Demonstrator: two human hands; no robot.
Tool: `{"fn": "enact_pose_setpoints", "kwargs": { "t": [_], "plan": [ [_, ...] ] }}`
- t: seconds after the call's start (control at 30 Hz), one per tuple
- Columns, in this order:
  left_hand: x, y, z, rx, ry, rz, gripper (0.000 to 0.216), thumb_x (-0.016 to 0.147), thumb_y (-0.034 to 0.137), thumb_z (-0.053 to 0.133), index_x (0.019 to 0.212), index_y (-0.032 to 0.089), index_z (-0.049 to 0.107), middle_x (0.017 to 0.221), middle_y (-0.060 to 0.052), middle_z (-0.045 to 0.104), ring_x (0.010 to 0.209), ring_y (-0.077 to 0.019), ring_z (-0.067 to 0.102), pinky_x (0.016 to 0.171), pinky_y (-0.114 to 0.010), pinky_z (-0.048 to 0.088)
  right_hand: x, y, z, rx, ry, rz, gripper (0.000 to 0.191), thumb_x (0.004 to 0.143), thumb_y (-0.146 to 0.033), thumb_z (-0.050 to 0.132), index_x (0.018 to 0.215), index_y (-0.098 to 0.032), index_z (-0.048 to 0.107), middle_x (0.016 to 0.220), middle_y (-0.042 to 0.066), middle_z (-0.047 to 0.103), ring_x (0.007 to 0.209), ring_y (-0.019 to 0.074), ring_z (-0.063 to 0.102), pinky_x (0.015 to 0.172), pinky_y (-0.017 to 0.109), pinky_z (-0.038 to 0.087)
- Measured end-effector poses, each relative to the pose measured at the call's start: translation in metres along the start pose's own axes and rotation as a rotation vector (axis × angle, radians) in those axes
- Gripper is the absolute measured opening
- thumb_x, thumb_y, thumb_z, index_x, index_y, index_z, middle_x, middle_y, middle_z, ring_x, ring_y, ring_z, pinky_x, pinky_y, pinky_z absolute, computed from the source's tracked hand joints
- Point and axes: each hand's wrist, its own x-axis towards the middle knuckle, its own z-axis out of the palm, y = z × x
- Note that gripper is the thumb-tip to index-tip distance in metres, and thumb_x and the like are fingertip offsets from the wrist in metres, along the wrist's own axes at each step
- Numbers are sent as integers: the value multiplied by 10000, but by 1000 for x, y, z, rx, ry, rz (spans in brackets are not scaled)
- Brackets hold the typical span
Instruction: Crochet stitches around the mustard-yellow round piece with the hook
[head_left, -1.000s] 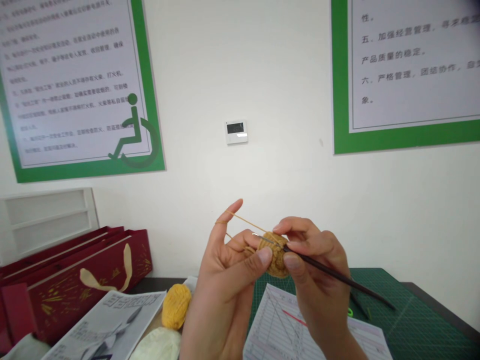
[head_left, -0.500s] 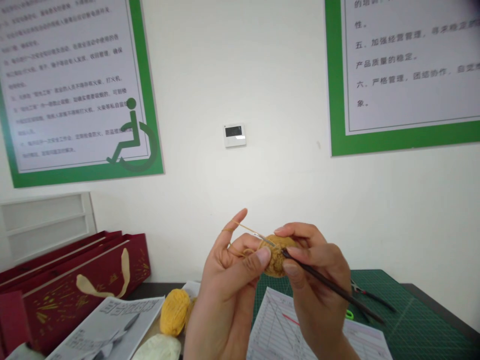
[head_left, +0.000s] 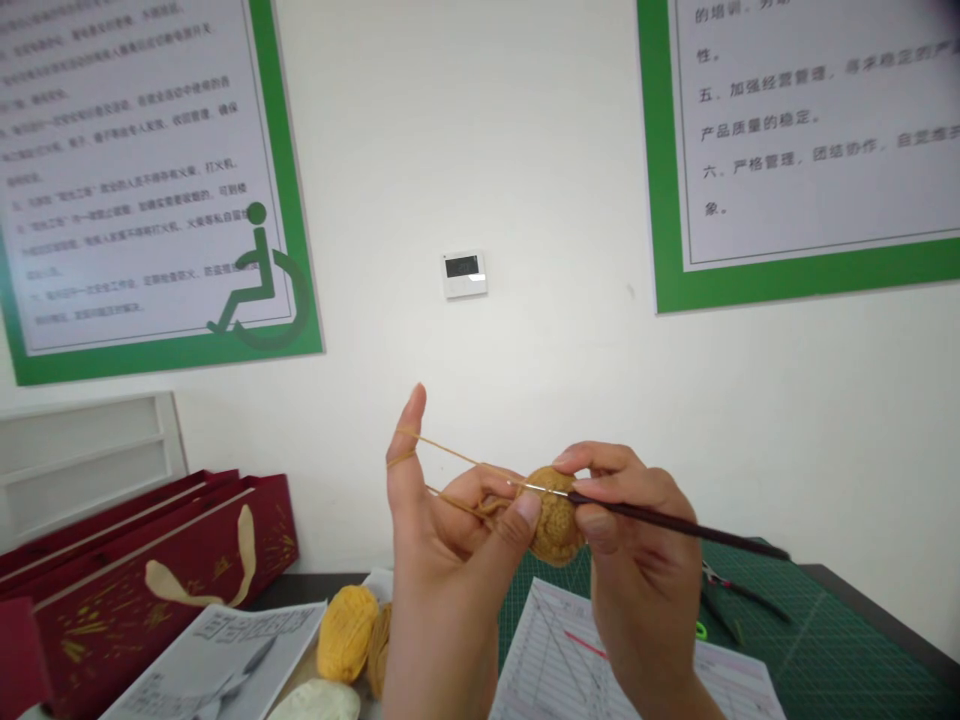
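Observation:
My left hand (head_left: 442, 540) pinches a small round mustard crochet piece (head_left: 555, 517) between thumb and middle finger. Its index finger points up with the mustard yarn strand (head_left: 450, 455) looped round it and stretched tight to the piece. My right hand (head_left: 637, 560) grips a dark crochet hook (head_left: 675, 522) like a pencil. The hook's metal tip lies across the top of the piece, and its handle sticks out to the right.
A yellow yarn ball (head_left: 346, 632) and a cream yarn ball (head_left: 315, 700) lie on the table below my left hand. Printed sheets (head_left: 570, 670) rest on a green cutting mat (head_left: 817, 640). Dark red gift boxes (head_left: 135, 590) stand at the left. Pliers (head_left: 739, 590) lie on the mat.
My left index finger has lifted and straightened, pulling the yarn strand tighter. The hook has levelled out, its handle now nearly horizontal. The view has shifted slightly to the right.

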Motion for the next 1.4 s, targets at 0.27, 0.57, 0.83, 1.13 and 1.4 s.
{"fn": "enact_pose_setpoints", "kwargs": {
  "t": [0.27, 0.57, 0.83, 1.13, 1.4],
  "plan": [
    [5, 7, -13, 9, -96, -54, 917, 829, 82, 752, 1570, 371, 296, 664, 33, 700, 606, -161, 643, 624, -263, 514, 12, -7, -11, -37, -48, -85, 105, 975, -146, 597, 956, -223, 666, 777, -11, 600, 746, 174, 598, 683, 344, 467],
    [9, 8, -21, -15, -220, -182, 752, 820, 90, 764, 1485, 282, 470, 717, -2, 707, 645, -164, 615, 646, -283, 462, 11, -10, -6, 390, -102, 711, 301, 956, -438, 642, 782, -214, 543, 692, -30, 525, 657, 135, 480, 625, 270, 421],
    [7, 9, -19, 11, -163, -175, 559, 817, 142, 788, 1342, 247, 630, 710, 6, 654, 655, -141, 566, 629, -241, 434, 4, -4, -5, 333, -199, 483, 104, 992, -342, 624, 939, -253, 635, 978, 11, 672, 889, 149, 628, 747, 254, 518],
    [1, 10, -11, 16, -84, -152, 635, 821, 119, 763, 1399, 287, 560, 929, -30, 700, 836, -173, 610, 770, -272, 506, 0, 0, -2, 289, -165, 268, 66, 1027, -245, 562, 1029, -273, 622, 964, 12, 746, 902, 152, 709, 802, 295, 574],
    [-2, 16, -9, -84, -117, -246, 766, 845, 111, 740, 1501, 343, 420, 941, -41, 707, 828, -180, 636, 753, -284, 503, -3, -6, 0, 140, -89, 103, 99, 1006, -191, 584, 1042, -261, 644, 943, 20, 720, 915, 168, 712, 785, 310, 602]
  ]
}}
